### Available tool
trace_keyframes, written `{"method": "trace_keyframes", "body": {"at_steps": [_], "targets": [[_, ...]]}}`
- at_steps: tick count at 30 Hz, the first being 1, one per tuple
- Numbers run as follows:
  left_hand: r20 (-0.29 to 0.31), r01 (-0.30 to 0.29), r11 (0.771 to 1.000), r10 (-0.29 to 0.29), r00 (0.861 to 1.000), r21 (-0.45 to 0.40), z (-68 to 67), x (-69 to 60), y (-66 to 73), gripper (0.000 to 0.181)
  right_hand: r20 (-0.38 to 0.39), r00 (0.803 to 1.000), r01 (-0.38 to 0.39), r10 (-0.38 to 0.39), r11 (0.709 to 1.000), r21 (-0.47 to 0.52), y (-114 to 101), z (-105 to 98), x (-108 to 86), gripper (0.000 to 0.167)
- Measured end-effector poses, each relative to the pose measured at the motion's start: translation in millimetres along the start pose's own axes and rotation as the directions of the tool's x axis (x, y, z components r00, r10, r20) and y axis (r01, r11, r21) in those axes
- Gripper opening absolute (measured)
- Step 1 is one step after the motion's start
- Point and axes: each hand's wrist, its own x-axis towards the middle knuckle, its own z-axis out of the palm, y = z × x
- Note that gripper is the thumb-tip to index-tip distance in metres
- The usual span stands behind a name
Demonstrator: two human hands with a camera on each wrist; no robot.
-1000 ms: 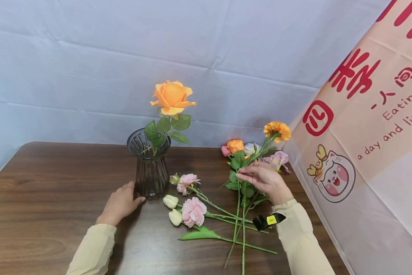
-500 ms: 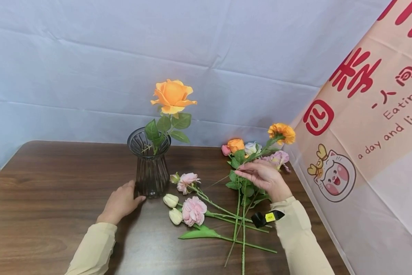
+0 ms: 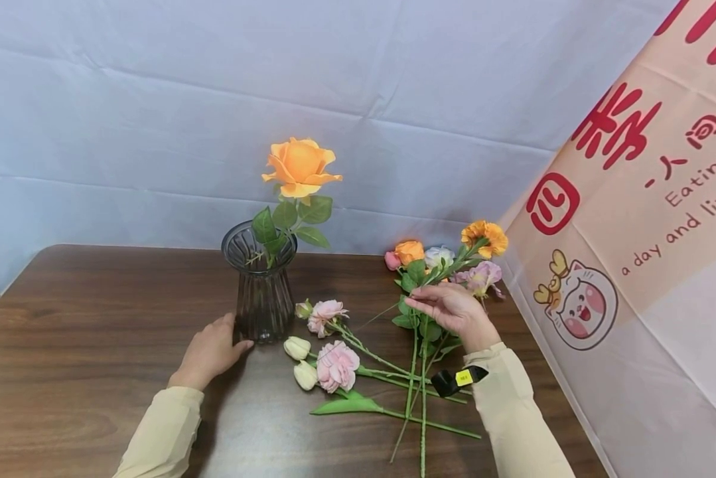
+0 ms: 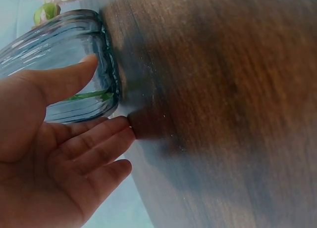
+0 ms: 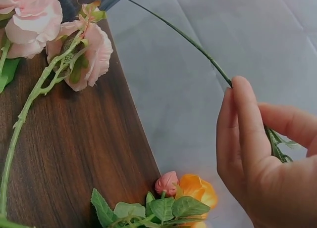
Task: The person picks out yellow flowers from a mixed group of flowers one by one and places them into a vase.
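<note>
A dark glass vase (image 3: 265,305) stands on the table with an orange rose (image 3: 300,167) upright in it. My left hand (image 3: 210,352) lies at the lower left side of the vase; in the left wrist view the hand (image 4: 64,139) has its thumb and relaxed fingers around the base of the glass (image 4: 74,45). Over the flower pile at the right, my right hand (image 3: 453,311) pinches the stem of an orange carnation (image 3: 485,239), bloom to the upper right. The right wrist view shows the hand (image 5: 262,154) with the thin green stem (image 5: 198,47) between its fingertips.
Pink peonies (image 3: 337,367) and white tulips (image 3: 304,376) lie on the table (image 3: 95,332) right of the vase. Near the back right rest an orange rose (image 3: 409,252), a pink bud and a purple flower (image 3: 480,277). A pale cloth (image 3: 154,119) hangs behind; a printed banner (image 3: 650,265) is at the right.
My right hand has shifted slightly left, and the carnation's bloom has moved a little right, then back left and lower. The left hand and the vase have stayed in place.
</note>
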Motion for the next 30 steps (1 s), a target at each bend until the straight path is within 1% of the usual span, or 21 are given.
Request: {"method": "trace_keyframes", "body": {"at_steps": [5, 10, 14, 26, 30], "targets": [[0.004, 0.000, 1.000, 0.000, 1.000, -0.001, 0.8, 1.0, -0.4, 0.061, 0.000, 1.000, -0.010, 0.010, 0.999, 0.036, -0.4, -1.5, 1.2, 0.030], [0.000, -0.001, 1.000, 0.001, 1.000, -0.002, 1.1, 0.7, -0.3, 0.061, 0.022, 1.000, -0.005, 0.004, 0.999, 0.053, -2.1, -0.6, 0.7, 0.032], [-0.005, -0.002, 1.000, 0.002, 1.000, -0.002, 0.5, 0.7, -0.3, 0.061, 0.023, 1.000, 0.008, -0.009, 0.998, 0.066, -5.9, 2.7, -0.8, 0.032], [-0.018, -0.002, 1.000, 0.002, 1.000, -0.004, 1.1, 0.5, -1.6, 0.060, 0.036, 0.996, 0.074, -0.077, 0.994, 0.083, -24.5, 20.2, -11.5, 0.030], [-0.007, 0.004, 1.000, -0.004, 1.000, -0.004, 1.1, 0.5, -0.9, 0.061, 0.042, 0.995, 0.088, -0.093, 0.990, 0.109, -28.9, 28.7, -14.8, 0.032]]}}
